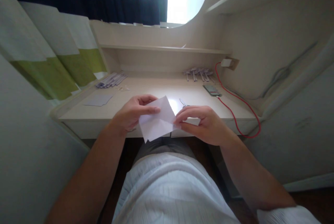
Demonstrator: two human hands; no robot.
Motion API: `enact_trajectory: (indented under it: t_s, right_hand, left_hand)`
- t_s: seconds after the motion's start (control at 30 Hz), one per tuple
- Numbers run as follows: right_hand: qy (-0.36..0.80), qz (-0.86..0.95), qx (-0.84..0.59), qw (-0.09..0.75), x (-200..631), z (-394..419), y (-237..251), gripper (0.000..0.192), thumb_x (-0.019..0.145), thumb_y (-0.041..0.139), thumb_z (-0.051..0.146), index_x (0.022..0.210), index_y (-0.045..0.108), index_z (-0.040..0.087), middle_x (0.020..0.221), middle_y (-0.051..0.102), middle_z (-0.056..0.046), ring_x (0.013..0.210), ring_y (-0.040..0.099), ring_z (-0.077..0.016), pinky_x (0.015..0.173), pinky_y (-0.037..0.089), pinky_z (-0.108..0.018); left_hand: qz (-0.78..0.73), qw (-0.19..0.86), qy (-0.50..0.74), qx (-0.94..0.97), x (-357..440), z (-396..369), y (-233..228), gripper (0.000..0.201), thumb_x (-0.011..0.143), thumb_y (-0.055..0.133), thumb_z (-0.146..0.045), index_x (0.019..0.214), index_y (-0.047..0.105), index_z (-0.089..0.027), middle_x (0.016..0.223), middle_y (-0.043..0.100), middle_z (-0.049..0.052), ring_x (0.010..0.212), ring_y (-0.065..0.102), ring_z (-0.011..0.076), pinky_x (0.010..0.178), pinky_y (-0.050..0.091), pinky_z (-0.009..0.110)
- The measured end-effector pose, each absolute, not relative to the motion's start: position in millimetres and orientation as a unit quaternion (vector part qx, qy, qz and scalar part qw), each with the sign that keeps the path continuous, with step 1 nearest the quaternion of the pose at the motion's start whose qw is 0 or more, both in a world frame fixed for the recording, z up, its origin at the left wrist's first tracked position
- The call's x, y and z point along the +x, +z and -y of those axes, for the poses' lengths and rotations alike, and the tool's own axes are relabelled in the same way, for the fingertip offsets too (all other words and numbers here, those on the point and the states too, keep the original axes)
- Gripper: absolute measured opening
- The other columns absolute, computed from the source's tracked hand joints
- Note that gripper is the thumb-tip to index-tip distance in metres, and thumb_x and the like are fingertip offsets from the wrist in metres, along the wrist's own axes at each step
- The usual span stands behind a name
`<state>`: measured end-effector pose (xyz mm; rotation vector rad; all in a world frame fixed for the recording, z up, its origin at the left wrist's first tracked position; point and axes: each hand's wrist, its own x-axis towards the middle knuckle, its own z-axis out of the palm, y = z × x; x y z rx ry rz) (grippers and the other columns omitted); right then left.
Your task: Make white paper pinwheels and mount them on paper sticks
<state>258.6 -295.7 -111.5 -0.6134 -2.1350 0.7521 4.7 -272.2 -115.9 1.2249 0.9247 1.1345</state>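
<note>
Both hands hold one folded sheet of white paper [157, 119] just above the near edge of the desk [156, 93], in front of the person's lap. Left hand [132, 112] pinches the sheet's upper left side, thumb under and fingers [150, 109] curled over the top edge. Right hand [202, 123] grips the right side approx. at mid-height, fingertips [180, 119] closed narrow on the paper's edge. The sheet is tilted, one corner pointing up toward the window, w/ creases showing across the lower half (looks like at least two layers at the bottom corner).

Just behind the right hand, a pair of scissors [183, 103] lies on the desk, partly hidden by the fingers. Further right sits a phone [212, 90] w/ a red cable [235, 100] running from a wall plug [226, 62], past the phone and looping off the desk's right edge. At the back right, a pile of folded paper pieces [198, 74]; at the back left, a second pile [111, 79]. Near left, a flat sheet [98, 100] lies alone, well apart from the hands.
</note>
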Motion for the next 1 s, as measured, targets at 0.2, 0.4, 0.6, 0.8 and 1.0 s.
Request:
enact_trajectory:
  t_s: [0.2,0.4,0.6,0.8,1.0]
  right_hand:
    - [0.306,0.750,-0.295,0.506,253,296,-124,0.006,0.092,0.078,0.023,0.095,0.083,0.021,0.096,0.081,-0.005,0.089,0.073,-0.0196,0.080,0.056,-0.032]
    - [0.307,0.767,-0.287,0.485,254,298,-131,0.008,0.094,0.076,0.022,0.097,0.083,0.021,0.096,0.081,-0.004,0.087,0.072,-0.0178,0.076,0.054,-0.030]
    - [0.300,0.779,-0.285,0.472,255,301,-129,0.009,0.095,0.074,0.020,0.096,0.083,0.021,0.092,0.080,-0.003,0.084,0.071,-0.0160,0.075,0.054,-0.029]
    - [0.302,0.777,-0.291,0.470,256,300,-129,0.008,0.094,0.076,0.022,0.095,0.083,0.020,0.091,0.081,-0.002,0.083,0.071,-0.0151,0.075,0.054,-0.028]
    - [0.312,0.768,-0.308,0.467,257,300,-133,0.008,0.093,0.077,0.024,0.096,0.083,0.021,0.090,0.082,-0.003,0.083,0.072,-0.0171,0.075,0.055,-0.030]
  left_hand:
    - [-0.330,0.600,0.566,0.458,20,283,-131,0.031,0.072,0.088,-0.038,0.085,0.076,-0.013,0.078,0.076,0.007,0.060,0.069,0.0157,0.053,0.061,0.024]
    - [-0.383,0.607,0.502,0.482,22,290,-126,0.035,0.067,0.093,-0.036,0.088,0.080,-0.011,0.081,0.077,0.007,0.067,0.070,0.0163,0.054,0.065,0.025]
    - [-0.388,0.610,0.478,0.499,15,287,-123,0.034,0.067,0.093,-0.041,0.078,0.080,-0.011,0.070,0.073,0.005,0.059,0.066,0.0143,0.054,0.066,0.026]
    - [-0.357,0.633,0.480,0.492,16,289,-119,0.033,0.067,0.090,-0.045,0.069,0.076,-0.015,0.062,0.071,0.005,0.053,0.064,0.0150,0.049,0.060,0.023]
    - [-0.369,0.619,0.472,0.507,18,289,-120,0.032,0.066,0.092,-0.040,0.077,0.078,-0.012,0.067,0.074,0.005,0.052,0.064,0.0148,0.046,0.057,0.023]
